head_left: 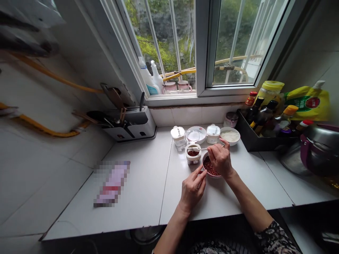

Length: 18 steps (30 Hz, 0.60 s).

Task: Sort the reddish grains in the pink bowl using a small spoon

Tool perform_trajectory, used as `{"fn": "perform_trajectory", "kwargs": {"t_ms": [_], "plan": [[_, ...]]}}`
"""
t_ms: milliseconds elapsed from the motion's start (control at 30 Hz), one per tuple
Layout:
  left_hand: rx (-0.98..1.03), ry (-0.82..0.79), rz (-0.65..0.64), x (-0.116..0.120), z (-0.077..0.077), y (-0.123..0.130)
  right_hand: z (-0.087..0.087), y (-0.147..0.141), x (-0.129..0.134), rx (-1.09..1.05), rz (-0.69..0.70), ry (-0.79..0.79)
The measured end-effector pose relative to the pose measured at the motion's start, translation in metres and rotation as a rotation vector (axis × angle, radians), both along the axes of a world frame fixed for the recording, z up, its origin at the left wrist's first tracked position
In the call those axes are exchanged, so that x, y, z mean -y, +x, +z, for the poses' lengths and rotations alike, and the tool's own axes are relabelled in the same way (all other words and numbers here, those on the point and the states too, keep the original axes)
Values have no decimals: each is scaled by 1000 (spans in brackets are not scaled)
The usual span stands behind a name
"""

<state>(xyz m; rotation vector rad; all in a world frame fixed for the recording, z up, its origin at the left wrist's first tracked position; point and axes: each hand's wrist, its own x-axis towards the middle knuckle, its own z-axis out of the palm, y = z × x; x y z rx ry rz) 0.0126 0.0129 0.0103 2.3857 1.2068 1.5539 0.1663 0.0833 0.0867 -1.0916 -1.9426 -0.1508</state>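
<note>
A bowl of dark red beans [211, 166] rests on the white counter, its near left rim pinched in the fingers of my left hand [194, 187]. Over the bowl's right side, my right hand [220, 157] is closed on the handle of a small white spoon [201, 149]. The spoon's far end reaches over an open clear jar [193, 159] with a white rim, which also holds red beans. My right hand hides part of the bowl.
Behind the jar stand two lidded jars [178, 137] [213, 134], a white plate [196, 135] and a bowl of white contents [230, 136]. A black box of bottles [258, 140] and a metal pot [293, 158] are at right, a utensil holder [141, 123] at left.
</note>
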Motion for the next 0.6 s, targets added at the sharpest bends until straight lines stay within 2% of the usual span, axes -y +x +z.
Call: {"fn": "perform_trajectory", "kwargs": {"t_ms": [167, 233, 333, 467, 600], "plan": [[-6, -5, 4, 1, 1, 0, -1, 28, -5, -97, -106, 95], [-6, 2, 4, 1, 1, 0, -1, 44, -7, -56, -97, 119], [-5, 3, 3, 1, 0, 0, -4, 61, -7, 100, -56, 74], [-9, -2, 2, 0, 0, -1, -13, 62, -5, 222, -12, -6], [-10, 5, 5, 1, 0, -1, -23, 51, -6, 208, 11, -58]]}}
